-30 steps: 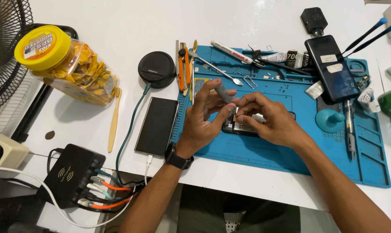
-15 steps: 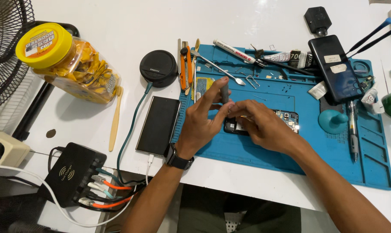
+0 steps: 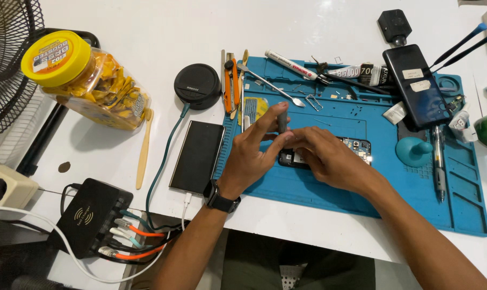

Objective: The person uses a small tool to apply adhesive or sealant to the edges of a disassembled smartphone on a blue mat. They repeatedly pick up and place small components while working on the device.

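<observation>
I see a white tabletop (image 3: 146, 32) with a blue silicone repair mat (image 3: 361, 193) laid on it, my landmark. My left hand (image 3: 252, 156) pinches a short grey screwdriver handle (image 3: 282, 119) upright over the middle of the mat. My right hand (image 3: 329, 158) presses down on an opened black phone with exposed circuit board (image 3: 356, 146), which lies on the mat's centre; I cannot tell whether those fingers grip it or only rest there. Just left of the mat lies a dark flat smartphone (image 3: 196, 156) on a cable. Farther left stand a yellow-lidded clear plastic jar (image 3: 87, 80), a black multi-port charger (image 3: 93, 215) and a black fan grille (image 3: 7, 59). At the mat's upper right lies a black phone back cover (image 3: 418, 86).
</observation>
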